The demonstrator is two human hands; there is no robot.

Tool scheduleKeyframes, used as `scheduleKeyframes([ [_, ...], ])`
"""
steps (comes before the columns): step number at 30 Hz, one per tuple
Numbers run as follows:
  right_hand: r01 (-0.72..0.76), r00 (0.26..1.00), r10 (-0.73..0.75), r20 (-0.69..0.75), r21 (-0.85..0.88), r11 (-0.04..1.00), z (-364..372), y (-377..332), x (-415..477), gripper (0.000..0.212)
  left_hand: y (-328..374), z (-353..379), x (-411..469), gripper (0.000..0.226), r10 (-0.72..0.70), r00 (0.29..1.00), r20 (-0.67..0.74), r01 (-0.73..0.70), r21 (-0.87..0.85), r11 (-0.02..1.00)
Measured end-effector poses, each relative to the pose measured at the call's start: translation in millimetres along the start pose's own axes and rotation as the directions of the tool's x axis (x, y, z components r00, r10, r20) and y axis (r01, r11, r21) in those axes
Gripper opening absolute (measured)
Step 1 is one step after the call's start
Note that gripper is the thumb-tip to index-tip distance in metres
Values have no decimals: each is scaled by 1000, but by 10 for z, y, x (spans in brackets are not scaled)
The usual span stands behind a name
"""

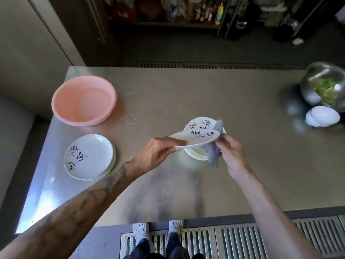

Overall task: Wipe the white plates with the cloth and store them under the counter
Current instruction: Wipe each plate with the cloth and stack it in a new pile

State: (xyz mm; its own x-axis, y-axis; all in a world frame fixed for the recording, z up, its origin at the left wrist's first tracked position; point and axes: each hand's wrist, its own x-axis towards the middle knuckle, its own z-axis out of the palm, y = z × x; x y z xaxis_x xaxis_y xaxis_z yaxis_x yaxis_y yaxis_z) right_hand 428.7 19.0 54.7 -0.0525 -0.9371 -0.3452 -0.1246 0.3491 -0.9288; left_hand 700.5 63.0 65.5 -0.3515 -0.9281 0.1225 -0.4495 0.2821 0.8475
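Observation:
My left hand point(158, 152) grips the near-left rim of a white plate point(197, 139) with black brush writing, held tilted above a stack of white plates point(196, 156) on the steel counter. My right hand point(230, 152) pinches a grey cloth point(212, 154) against the plate's right edge; the cloth folds over the rim and hangs below it. A second stack of the same white plates point(89, 157) lies to the left, apart from both hands.
A pink plastic basin point(84, 101) sits at the counter's back left, with water drops beside it. At the far right stand a steel bowl of greens point(324, 86) and a white bowl point(322, 118). The steel counter point(205, 193) ends just before my feet.

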Motion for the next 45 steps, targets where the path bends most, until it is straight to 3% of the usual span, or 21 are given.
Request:
scheduleKeyframes([
  [5,15,1000,-13,24,-80,997,-367,-131,250,16,-194,84,395,48,229,971,69,-238,201,950],
  [9,-7,1000,10,18,-151,989,-518,-83,363,17,-484,288,557,33,360,926,110,-376,299,877],
  [12,-26,1000,25,-4,-173,985,-581,-3,449,18,-593,433,656,27,380,916,131,-402,303,864],
  [19,-45,999,42,-18,-254,966,-656,154,637,25,-730,599,785,48,265,943,200,-321,344,882],
  [24,-58,998,57,-13,-302,951,-717,248,699,17,-854,745,781,55,192,965,176,-245,365,898],
  [28,-86,996,81,-29,-320,943,-760,318,718,15,-991,855,833,82,48,993,110,-86,371,925],
  [33,-97,995,90,-37,-295,950,-762,335,748,12,-1134,850,942,107,-14,981,192,-60,375,925],
  [38,-104,994,94,-49,-298,949,-761,377,734,10,-975,815,982,141,-131,968,213,79,239,968],
  [41,-101,995,88,-54,-304,947,-770,373,707,13,-884,781,982,139,-172,962,213,133,184,974],
  [45,-72,996,55,-63,-317,946,-827,243,591,19,-871,833,960,128,-108,982,156,72,219,973],
])
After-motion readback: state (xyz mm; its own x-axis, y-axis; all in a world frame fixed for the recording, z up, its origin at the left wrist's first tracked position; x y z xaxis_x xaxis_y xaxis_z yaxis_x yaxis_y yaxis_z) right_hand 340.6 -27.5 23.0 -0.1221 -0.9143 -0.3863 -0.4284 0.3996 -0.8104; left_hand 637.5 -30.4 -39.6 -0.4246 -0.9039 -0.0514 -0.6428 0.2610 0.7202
